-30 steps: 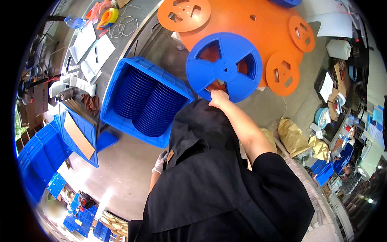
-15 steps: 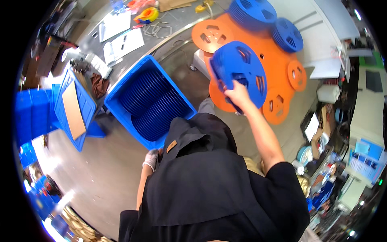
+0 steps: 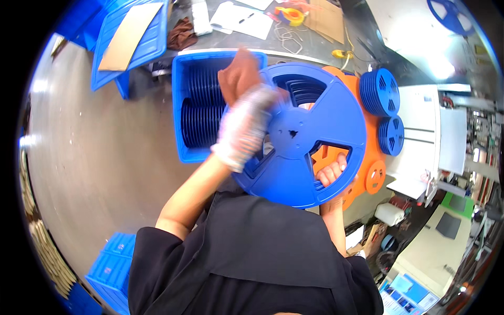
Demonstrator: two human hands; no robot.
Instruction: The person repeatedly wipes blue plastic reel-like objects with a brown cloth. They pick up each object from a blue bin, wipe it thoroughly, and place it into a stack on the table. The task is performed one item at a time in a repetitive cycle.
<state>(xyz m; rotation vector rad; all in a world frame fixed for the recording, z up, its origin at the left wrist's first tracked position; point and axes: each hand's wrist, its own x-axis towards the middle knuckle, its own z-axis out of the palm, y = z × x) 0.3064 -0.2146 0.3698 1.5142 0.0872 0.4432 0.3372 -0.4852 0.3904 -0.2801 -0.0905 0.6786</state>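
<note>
A stack of blue plastic reels [image 3: 294, 157] is held up in front of my body, its broad round face with several cut-out windows turned toward me. My right hand [image 3: 333, 172], bare, grips the stack with its fingers through the lower right window. Over the left side of the reels is my left hand [image 3: 244, 126], in a pale glove and blurred by motion. A brown cloth [image 3: 240, 77] hangs from its fingers, close to the upper left of the front reel. Behind them stands a blue bin [image 3: 178, 110], packed with rows of dark blue reels [image 3: 202, 123].
An orange stand [image 3: 373, 134] with round lobes carries more blue reel stacks [image 3: 379, 92] at right. Papers [image 3: 244, 21], yellow tape [image 3: 291, 17] and another brown cloth [image 3: 182, 34] lie on the grey workbench [image 3: 315, 56]. A blue lid [image 3: 149, 37] bearing cardboard is far left.
My right hand has brought the reel stack from over the orange stand to in front of me. My left hand has risen from my side with a brown cloth. The view has turned.
</note>
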